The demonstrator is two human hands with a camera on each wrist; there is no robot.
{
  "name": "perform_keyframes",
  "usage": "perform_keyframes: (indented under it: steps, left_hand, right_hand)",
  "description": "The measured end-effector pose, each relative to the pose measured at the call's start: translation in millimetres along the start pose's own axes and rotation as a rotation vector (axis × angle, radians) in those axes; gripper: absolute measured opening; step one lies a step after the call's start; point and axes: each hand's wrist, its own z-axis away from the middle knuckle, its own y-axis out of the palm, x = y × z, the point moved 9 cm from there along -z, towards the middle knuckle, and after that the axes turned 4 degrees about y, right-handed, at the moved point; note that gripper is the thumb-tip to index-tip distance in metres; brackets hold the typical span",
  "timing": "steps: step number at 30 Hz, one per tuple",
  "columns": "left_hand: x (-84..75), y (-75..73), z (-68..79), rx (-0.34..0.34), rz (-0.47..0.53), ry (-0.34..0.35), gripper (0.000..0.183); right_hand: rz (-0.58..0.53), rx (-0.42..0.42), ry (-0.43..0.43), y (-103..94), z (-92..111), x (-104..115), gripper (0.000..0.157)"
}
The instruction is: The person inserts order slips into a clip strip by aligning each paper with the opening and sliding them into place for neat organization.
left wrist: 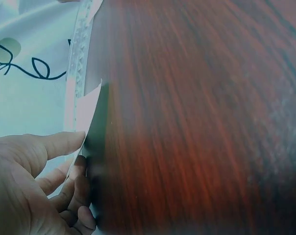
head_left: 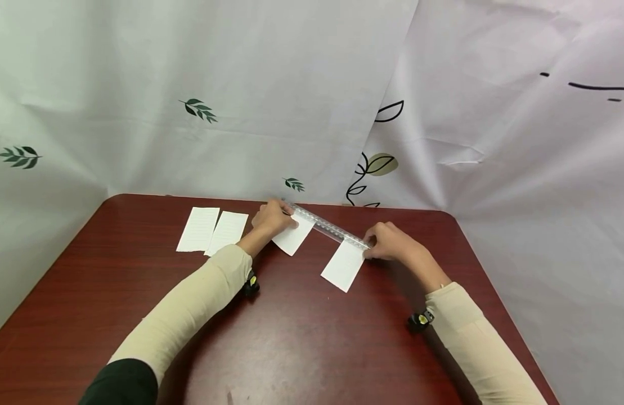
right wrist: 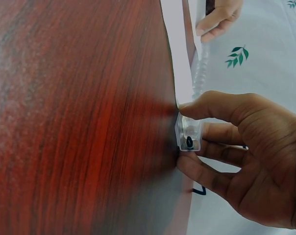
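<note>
A clear plastic strip with a ridged length (head_left: 328, 226) runs slantwise near the table's back edge, between my two hands. At its far left end my left hand (head_left: 272, 218) pinches a white paper slip (head_left: 294, 236) that overlaps the strip; in the left wrist view the thumb (left wrist: 64, 143) lies on the paper with the other fingers curled behind. My right hand (head_left: 393, 243) grips the strip's near right end (right wrist: 188, 139) between thumb and fingers. Beside that hand, a second white slip (head_left: 344, 268) extends from the strip toward me, its top edge at the strip.
Two more white paper slips (head_left: 198, 229) lie side by side at the back left of the dark red wooden table (head_left: 301, 343). A white cloth (head_left: 241, 67) with leaf prints hangs behind the table and along its sides.
</note>
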Motion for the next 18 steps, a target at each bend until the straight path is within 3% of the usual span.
perform_keyframes:
  steps: [1,5,8,13,17,18]
  left_hand:
    - [-1.5,-0.6,2.5,-0.003,-0.003,0.006,0.036]
    - [-4.1,0.1,5.9,-0.014,-0.009,0.014,0.034]
    - [-2.0,3.1,1.2,-0.013,-0.020,0.011,0.032]
    - [-2.3,2.9,-1.9,-0.006,-0.053,0.003,0.031]
    - [1.9,6.4,-9.8,0.003,-0.068,-0.003,0.031]
    - [4.2,8.5,-13.9,0.004,-0.068,-0.002,0.030]
  right_hand:
    - [-0.016,-0.005,-0.033,5.1,-5,-10,0.027]
    - [-0.025,-0.007,-0.032,5.4,-5,-10,0.025]
    - [-0.004,-0.008,0.017,0.2,2,0,0.021]
    - [-0.014,-0.028,-0.032,11.8,-13,-26,0.025]
    - [0.005,-0.019,-0.012,9.4,-13,-20,0.026]
    - [-0.007,-0.029,-0.044,11.2,-13,-23,0.027]
